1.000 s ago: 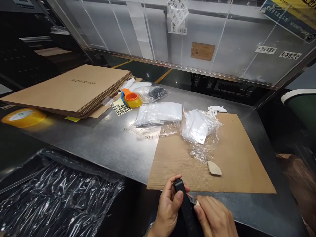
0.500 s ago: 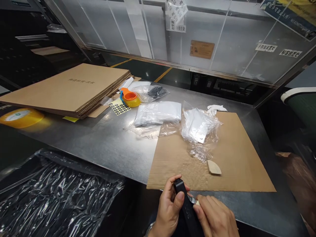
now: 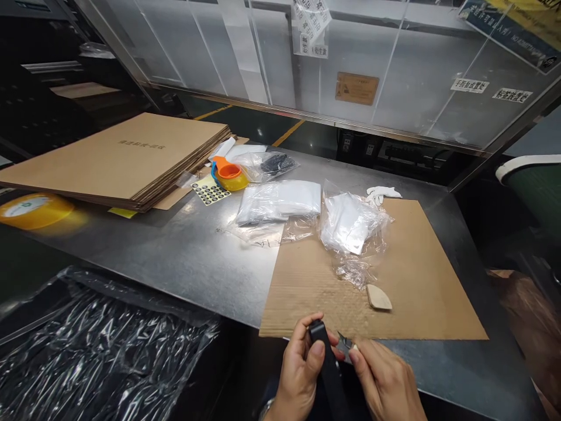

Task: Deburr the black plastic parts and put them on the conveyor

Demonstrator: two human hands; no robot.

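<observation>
My left hand is closed round a long black plastic-looking part, its rounded end pointing up and away from me. My right hand pinches a small knife; the pointed metal blade shows beyond the fingertips, close to the right side of the black part with a small gap. Most of the knife's handle is hidden in the fingers. Both hands are at the near edge of a cardboard sheet. On that sheet lies a beige wedge-shaped pad.
Clear plastic bags with white contents lie on the cardboard, beside a white packet. Farther left are an orange tape dispenser, a sticker sheet, stacked cardboard and a yellow tape roll. A black-lined bin stands front left.
The knife blade has moved slightly off the black part's side and now points up and left. The black part has turned, so its pale lettering no longer shows.
</observation>
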